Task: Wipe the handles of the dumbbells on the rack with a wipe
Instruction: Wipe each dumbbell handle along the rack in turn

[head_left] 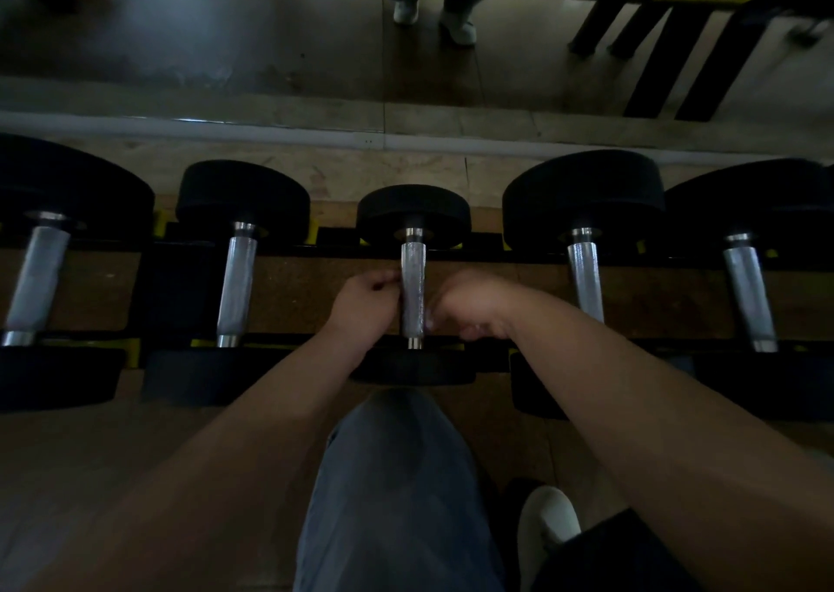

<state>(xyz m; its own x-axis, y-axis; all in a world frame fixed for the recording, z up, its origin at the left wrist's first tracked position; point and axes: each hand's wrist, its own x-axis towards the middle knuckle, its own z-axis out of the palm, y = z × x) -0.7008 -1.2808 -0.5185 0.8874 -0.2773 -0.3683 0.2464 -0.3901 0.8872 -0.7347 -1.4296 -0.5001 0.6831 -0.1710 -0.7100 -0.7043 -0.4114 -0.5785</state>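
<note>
I am looking down on the rack point(485, 248), where five dumbbells lie in a row from 9 o'clock to 3 o'clock, each with its steel bar running from 12 to 6. The middle dumbbell point(413, 212) is the smallest, and its knurled handle point(413, 275) sits just above the centre of my view.

My left hand point(363, 305) is just beside that handle on its 9 o'clock side, with the fingers point(387, 281) curled in and reaching its edge. My right hand point(469, 305) is on the 3 o'clock side, its fingertips point(428, 318) bent against the lower part of the bar. The top of the handle shows bare between the two hands, so neither hand is wrapped over it. The light is dim, and I cannot tell whether either hand is pinching a wipe or only resting curled against the metal.

The neighbouring handles stand well apart from my hands: one at 9 o'clock point(237, 284), one at the far left edge point(38, 271), one at 3 o'clock point(586, 275) and one further right point(749, 293). Brown floor point(293, 293) shows between the rack's rails. At 6 o'clock is my knee point(397, 478) in grey trousers, and at 5 o'clock a white shoe point(546, 524). At 12 o'clock stands a pair of white shoes point(458, 27).
</note>
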